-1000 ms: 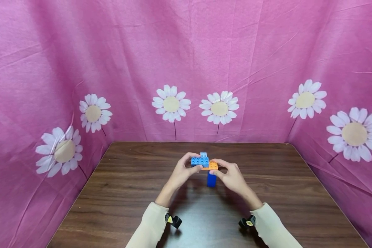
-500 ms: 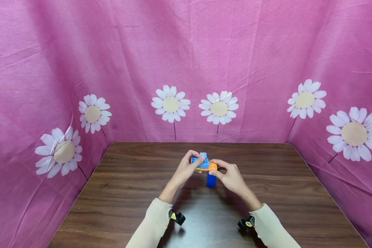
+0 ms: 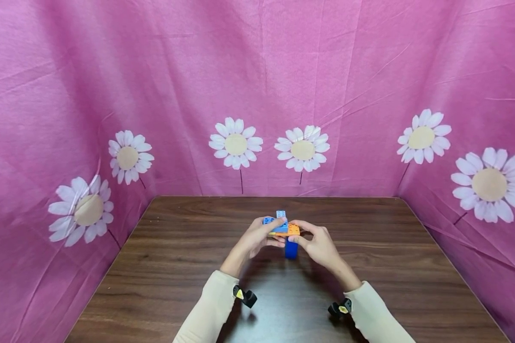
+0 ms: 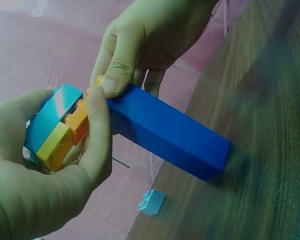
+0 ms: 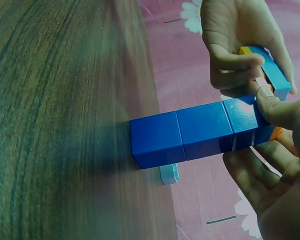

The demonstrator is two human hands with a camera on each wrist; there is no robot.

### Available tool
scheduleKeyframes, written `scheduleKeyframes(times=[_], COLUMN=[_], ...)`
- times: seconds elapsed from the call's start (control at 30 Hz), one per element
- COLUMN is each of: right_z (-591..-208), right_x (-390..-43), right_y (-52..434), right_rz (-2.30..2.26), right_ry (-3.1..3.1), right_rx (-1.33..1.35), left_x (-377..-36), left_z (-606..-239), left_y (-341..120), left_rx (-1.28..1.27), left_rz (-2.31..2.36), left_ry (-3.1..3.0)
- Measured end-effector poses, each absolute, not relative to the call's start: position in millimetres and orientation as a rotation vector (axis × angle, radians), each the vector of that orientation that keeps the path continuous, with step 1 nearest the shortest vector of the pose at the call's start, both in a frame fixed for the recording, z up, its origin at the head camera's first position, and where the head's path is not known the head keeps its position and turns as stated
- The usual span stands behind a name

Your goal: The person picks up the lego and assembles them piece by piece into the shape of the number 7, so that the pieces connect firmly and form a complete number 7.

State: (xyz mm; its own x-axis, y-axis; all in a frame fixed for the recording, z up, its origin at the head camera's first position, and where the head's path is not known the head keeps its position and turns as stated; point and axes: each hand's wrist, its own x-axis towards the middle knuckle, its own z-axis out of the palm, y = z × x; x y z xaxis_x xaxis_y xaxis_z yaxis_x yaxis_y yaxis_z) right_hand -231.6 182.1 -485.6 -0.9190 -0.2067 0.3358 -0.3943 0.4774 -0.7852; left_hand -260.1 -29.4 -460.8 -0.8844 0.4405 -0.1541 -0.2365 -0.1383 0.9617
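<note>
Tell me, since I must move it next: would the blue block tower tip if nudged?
Probably yes: the tower is tall, narrow and carries wider blocks on top. It seems rigid and light; both hands grip only its top.

both hands (image 4: 45, 170) grip the brick tower (image 4: 165, 132).

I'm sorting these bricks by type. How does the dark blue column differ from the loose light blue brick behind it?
The dark blue column is three stacked bricks standing on the table; the loose light blue brick is a single piece. The column is dark blue and carries an orange plate that both hands hold; the loose brick is pale and untouched, farther back. Both rest on the table.
</note>
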Motion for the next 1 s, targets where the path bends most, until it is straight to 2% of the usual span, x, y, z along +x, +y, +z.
scheduleKeyframes(times=[1.0], right_z=[-483.9], right_x=[-230.0], right_y=[180.6], right_rz=[1.430], right_ry=[-2.502], right_rx=[0.544], left_x=[-258.6], left_z=[-464.7], left_y=[-26.7], left_rx=[0.218], left_rz=[2.101], left_ry=[1.737])
